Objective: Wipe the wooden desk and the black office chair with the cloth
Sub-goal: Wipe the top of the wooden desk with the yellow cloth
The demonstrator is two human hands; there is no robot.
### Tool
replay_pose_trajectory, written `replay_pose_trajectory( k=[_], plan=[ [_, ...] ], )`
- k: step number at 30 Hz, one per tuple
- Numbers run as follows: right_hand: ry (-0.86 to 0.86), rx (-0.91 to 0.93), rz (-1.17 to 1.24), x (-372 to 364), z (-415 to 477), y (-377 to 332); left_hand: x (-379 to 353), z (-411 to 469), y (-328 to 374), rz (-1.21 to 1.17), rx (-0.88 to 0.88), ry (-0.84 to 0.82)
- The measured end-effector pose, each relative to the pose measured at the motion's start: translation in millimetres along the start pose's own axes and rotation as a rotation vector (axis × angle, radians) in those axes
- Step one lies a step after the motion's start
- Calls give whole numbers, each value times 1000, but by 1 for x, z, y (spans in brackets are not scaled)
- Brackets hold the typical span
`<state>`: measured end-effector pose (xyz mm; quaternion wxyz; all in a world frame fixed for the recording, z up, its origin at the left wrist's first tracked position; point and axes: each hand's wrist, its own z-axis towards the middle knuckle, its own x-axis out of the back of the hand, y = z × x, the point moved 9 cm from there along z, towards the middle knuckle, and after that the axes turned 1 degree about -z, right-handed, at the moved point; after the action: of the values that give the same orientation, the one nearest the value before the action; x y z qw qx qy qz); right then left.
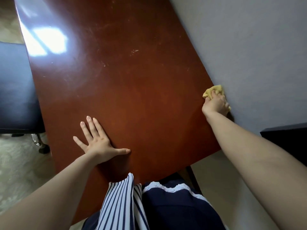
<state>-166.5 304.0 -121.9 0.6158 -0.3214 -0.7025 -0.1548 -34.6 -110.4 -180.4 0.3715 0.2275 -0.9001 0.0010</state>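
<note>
A person leans over a reddish wooden desk (126, 83). The right hand (216, 103) grips a bunched yellow cloth (214, 90) at the desk's right edge, against a grey wall (257, 55). The left hand (98, 141) lies flat near the front edge, fingers spread, bracing. A black chair (15, 90) sits beside the left edge. To wipe well, the cloth likely needs firm, overlapping strokes along the wall edge, then inward toward the scuffed middle. One desk, one cloth, one chair, two hands.
</note>
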Motion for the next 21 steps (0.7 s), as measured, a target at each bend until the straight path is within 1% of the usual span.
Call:
replay_pose_trajectory(
  k=[5, 9, 13, 17, 21],
  plan=[
    [-53, 228, 13, -17, -34, -32, 1, -3, 1, -8, 0, -9],
    [-64, 423, 36, -35, -80, -58, 2, -4, 3, -11, 2, -5],
    [-92, 636, 18, -48, -134, -68, 1, -4, 3, -2, 15, -7],
    [-102, 802, 37, -48, -180, -54, 1, -5, 3, -6, 0, 13],
    [1, 895, 48, -39, -212, -18, 1, -7, 4, -8, -23, 45]
  ],
)
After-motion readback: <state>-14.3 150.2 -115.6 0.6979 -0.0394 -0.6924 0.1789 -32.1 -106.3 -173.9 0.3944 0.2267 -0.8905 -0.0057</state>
